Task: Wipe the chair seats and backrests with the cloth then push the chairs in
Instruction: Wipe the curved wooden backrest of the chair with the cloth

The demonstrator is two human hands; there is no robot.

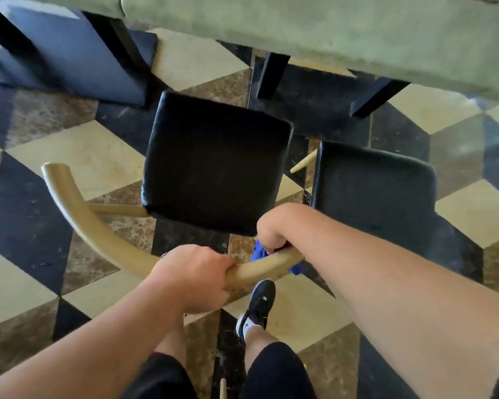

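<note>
The green tabletop (314,33) lies ahead; the chair (216,162) stands clear of it. Both hands wrap its curved backrest (78,214): left hand (196,277) bare, right hand (274,228) pressing the blue cloth (258,253) against it. Push straight, evenly, avoiding the neighbouring chair (372,182).

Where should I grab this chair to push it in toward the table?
Grip the curved wooden backrest rail from behind, one hand on each side of its middle, as the left hand and right hand do now. It arcs around the black seat, facing you.
</note>
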